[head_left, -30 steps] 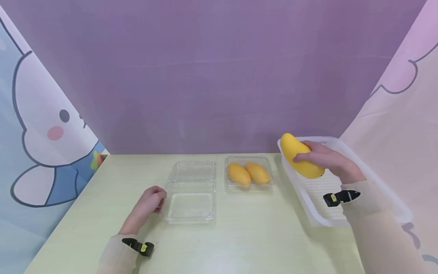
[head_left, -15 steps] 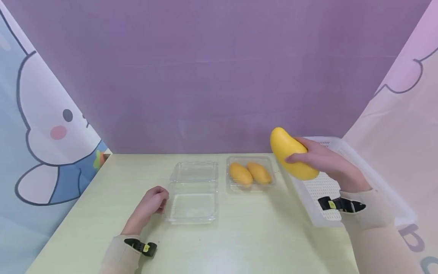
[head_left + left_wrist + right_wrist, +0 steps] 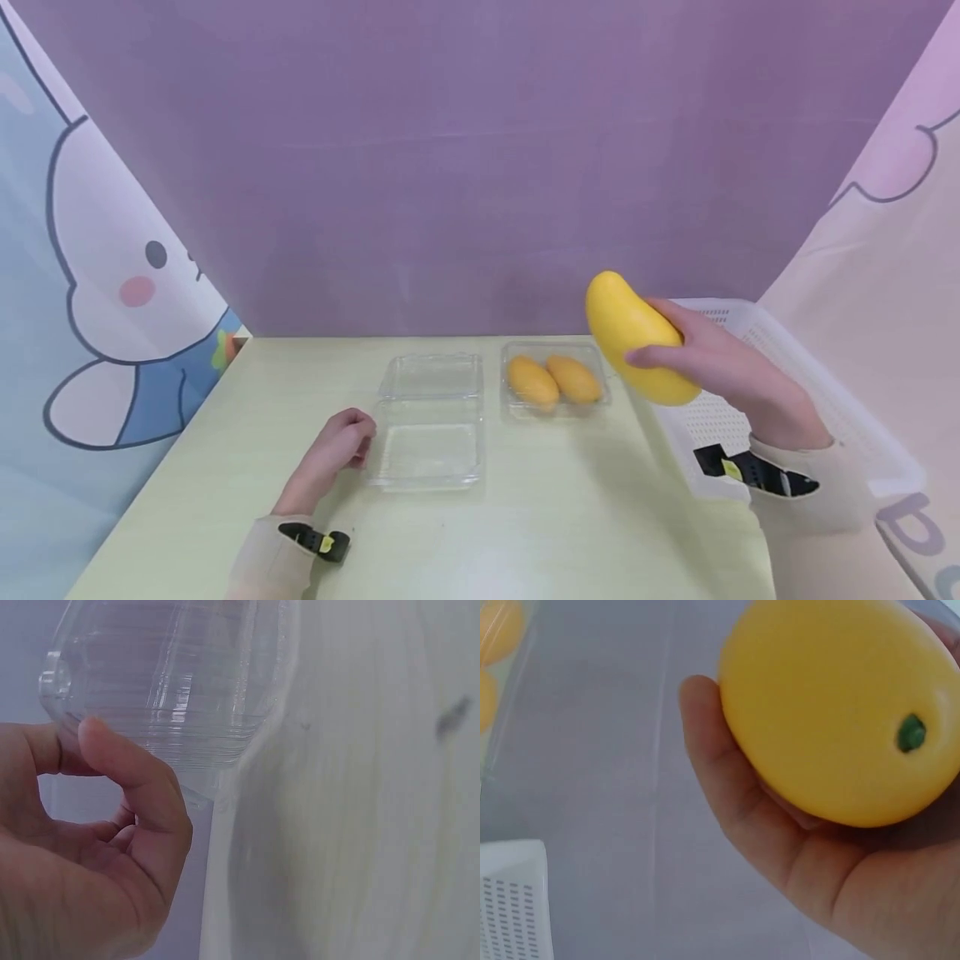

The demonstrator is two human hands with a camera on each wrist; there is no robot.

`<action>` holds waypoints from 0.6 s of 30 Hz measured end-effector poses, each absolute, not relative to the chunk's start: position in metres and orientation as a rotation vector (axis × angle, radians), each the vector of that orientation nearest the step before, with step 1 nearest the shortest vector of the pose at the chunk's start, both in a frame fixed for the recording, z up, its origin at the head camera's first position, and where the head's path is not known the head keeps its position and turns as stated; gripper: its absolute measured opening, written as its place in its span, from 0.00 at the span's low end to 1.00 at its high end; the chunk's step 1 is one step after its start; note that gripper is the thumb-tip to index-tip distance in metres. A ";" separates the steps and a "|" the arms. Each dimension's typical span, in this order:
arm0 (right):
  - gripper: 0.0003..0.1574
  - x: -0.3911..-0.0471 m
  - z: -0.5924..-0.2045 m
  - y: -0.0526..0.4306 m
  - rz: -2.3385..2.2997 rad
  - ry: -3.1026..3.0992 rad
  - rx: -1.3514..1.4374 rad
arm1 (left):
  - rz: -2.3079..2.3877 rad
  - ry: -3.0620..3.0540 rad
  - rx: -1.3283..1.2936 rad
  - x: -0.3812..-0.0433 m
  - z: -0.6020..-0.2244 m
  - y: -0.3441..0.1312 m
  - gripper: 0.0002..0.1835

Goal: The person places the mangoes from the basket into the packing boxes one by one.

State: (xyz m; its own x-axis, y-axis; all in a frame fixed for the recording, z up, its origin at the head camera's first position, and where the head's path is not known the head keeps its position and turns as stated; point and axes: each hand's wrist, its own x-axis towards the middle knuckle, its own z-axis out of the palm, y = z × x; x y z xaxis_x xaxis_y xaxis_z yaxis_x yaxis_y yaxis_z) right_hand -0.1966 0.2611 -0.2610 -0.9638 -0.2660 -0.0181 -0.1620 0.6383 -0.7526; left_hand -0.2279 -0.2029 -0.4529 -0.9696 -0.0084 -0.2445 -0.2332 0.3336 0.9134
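My right hand [image 3: 716,354] grips a large yellow mango [image 3: 630,337] in the air, over the left side of the white basket. In the right wrist view the mango [image 3: 832,705] shows a small green stem spot, and fingers curl round its side. At the left, my left hand [image 3: 341,442] is by the side of an open clear plastic clamshell box [image 3: 427,454] lying on the table. The left wrist view has thumb and index finger [image 3: 135,761] pinching the box's edge [image 3: 64,712]. A second clear box [image 3: 555,408] holds two mangoes [image 3: 573,379].
The white perforated basket [image 3: 847,450] stands at the right, partly hidden by the right arm. A purple backdrop [image 3: 450,167] rises behind the pale table [image 3: 540,517]. Printed cloth hangs at both sides.
My right hand has lifted the mango up and slightly left from the basket, nearer the camera. The left hand stays at the open box. The view has shifted slightly.
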 end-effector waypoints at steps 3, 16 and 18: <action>0.41 -0.193 -0.263 0.257 -1.262 2.737 -0.388 | 1.694 2.402 -0.218 -0.230 -0.454 -0.202 0.11; 0.38 -0.194 -0.285 0.231 -1.477 2.666 -0.467 | 1.700 2.404 -0.214 -0.229 -0.454 -0.200 0.10; 0.41 -0.193 -0.288 0.225 -1.505 2.653 -0.480 | 1.698 2.404 -0.209 -0.229 -0.453 -0.201 0.10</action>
State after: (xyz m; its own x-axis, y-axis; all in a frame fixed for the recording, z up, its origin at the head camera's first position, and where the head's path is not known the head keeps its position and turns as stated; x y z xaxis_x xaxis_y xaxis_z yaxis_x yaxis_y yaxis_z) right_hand -0.1935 0.2253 -0.2877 -0.9502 -0.2935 0.1052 -0.2410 0.4770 -0.8452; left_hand -0.2289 -0.2007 -0.4528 -0.9720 -0.0051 -0.2351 -0.2233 0.3336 0.9159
